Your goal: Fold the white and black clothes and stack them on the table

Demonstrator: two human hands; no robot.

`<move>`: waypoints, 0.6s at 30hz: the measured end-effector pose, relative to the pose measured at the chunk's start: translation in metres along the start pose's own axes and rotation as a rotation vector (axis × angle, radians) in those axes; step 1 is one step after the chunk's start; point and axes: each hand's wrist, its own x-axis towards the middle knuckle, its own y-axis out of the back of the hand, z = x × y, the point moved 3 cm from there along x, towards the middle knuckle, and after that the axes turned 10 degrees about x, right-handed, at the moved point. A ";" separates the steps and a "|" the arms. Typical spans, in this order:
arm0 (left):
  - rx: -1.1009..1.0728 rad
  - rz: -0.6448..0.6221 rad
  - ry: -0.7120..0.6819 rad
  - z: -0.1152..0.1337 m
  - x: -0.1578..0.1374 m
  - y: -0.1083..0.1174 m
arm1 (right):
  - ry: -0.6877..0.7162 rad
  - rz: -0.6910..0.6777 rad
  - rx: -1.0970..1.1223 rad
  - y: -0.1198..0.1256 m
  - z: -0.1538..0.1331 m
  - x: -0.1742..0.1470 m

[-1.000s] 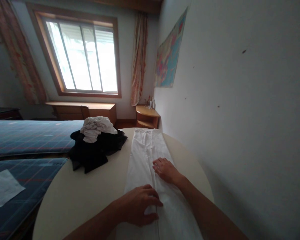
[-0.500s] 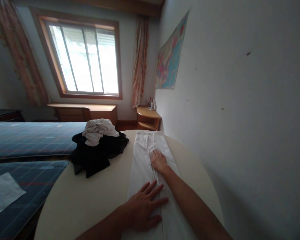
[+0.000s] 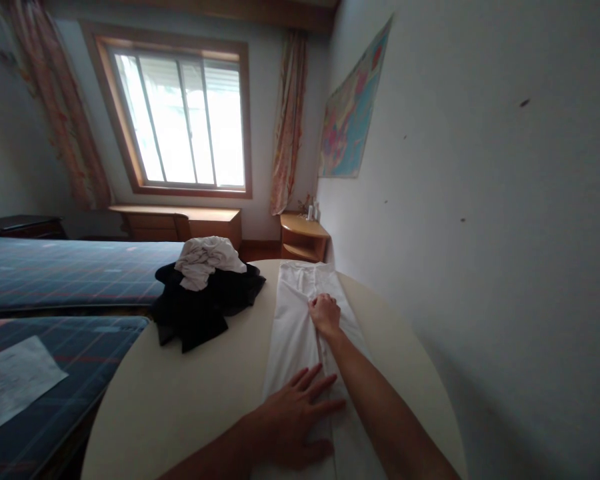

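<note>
A long white garment (image 3: 294, 320), which looks like a pair of trousers laid lengthwise, stretches across the round cream table (image 3: 180, 400). My left hand (image 3: 300, 413) lies on its near part, fingers spread and palm down. Farther up the same cloth, my right hand (image 3: 326, 313) is closed, with its fingers curled and pinching the fabric. Creases run out from that pinch. My forearms cover part of the garment's near end.
A black garment (image 3: 200, 317) with a crumpled pale cloth (image 3: 210, 260) on top sits at the table's left edge. Plaid mattresses (image 3: 90, 273) lie to the left, one bearing a paper sheet (image 3: 20, 380). A wall (image 3: 480, 287) rises close on the right.
My right hand has gone from lying flat on the white garment to closing on its fabric. My left hand stays spread on the cloth. The view has turned slightly left.
</note>
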 end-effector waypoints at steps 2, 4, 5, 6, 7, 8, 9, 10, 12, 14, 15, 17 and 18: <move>-0.011 0.021 -0.019 0.000 -0.001 -0.001 | 0.016 -0.017 0.006 -0.001 0.003 -0.002; -0.024 0.032 -0.043 -0.001 -0.001 -0.002 | 0.034 -0.039 0.017 -0.003 0.005 -0.003; -0.028 0.032 -0.052 -0.001 -0.002 -0.003 | 0.045 -0.051 0.022 -0.005 0.006 -0.003; -0.030 0.033 -0.058 -0.002 -0.002 -0.004 | 0.058 -0.065 0.028 -0.005 0.007 -0.003; -0.030 0.037 -0.060 -0.002 -0.002 -0.004 | 0.071 -0.080 0.034 -0.006 0.008 -0.003; -0.028 0.044 -0.061 -0.003 -0.002 -0.005 | 0.087 -0.096 0.040 -0.006 0.009 -0.003; -0.025 0.055 -0.064 -0.004 -0.002 -0.005 | 0.104 -0.113 0.046 -0.006 0.011 -0.003; -0.022 0.069 -0.070 -0.005 -0.002 -0.005 | 0.123 -0.131 0.053 -0.006 0.013 -0.003; -0.019 0.107 -0.099 -0.007 -0.001 -0.006 | 0.162 -0.166 0.067 -0.005 0.018 -0.005; -0.020 0.156 -0.141 -0.008 0.001 -0.007 | 0.201 -0.191 0.083 -0.004 0.023 -0.008; -0.021 0.178 -0.161 -0.009 0.002 -0.008 | 0.218 -0.196 0.091 -0.003 0.026 -0.009; -0.014 0.207 -0.180 -0.010 0.005 -0.010 | 0.243 -0.191 0.109 -0.002 0.031 -0.012; -0.005 0.215 -0.180 -0.010 0.006 -0.012 | 0.250 -0.183 0.117 -0.001 0.033 -0.013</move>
